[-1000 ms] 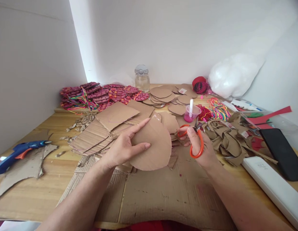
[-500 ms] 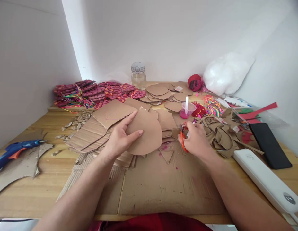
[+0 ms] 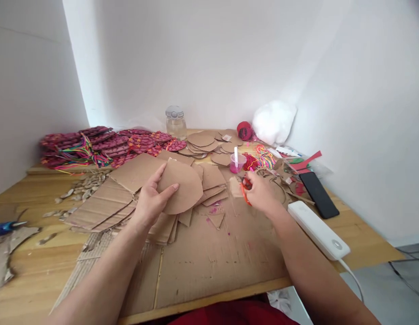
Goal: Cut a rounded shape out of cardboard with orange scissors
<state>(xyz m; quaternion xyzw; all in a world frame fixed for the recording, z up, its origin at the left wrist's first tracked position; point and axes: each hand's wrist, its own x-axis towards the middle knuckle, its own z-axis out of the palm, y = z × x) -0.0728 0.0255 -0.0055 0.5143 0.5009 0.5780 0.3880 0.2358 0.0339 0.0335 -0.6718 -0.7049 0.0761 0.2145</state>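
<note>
My left hand grips a rounded cardboard piece, thumb on its face and fingers behind its left edge. Under and beside it lie layered cardboard sheets. My right hand is closed around orange-handled scissors; the blades are mostly hidden. A pale bit of cardboard shows just left of the scissors. A large flat cardboard sheet covers the table beneath both hands, and a small triangular scrap lies on it.
Round cardboard cutouts, a cup of pink liquid and a jar stand behind. Patterned maroon pieces pile at back left. A blue glue gun lies left; a white power bank and phone lie right.
The view has swung right, so things appear farther left. My right hand with the scissors has drawn slightly from the cup, and a pale cardboard bit now shows beside the scissors.
</note>
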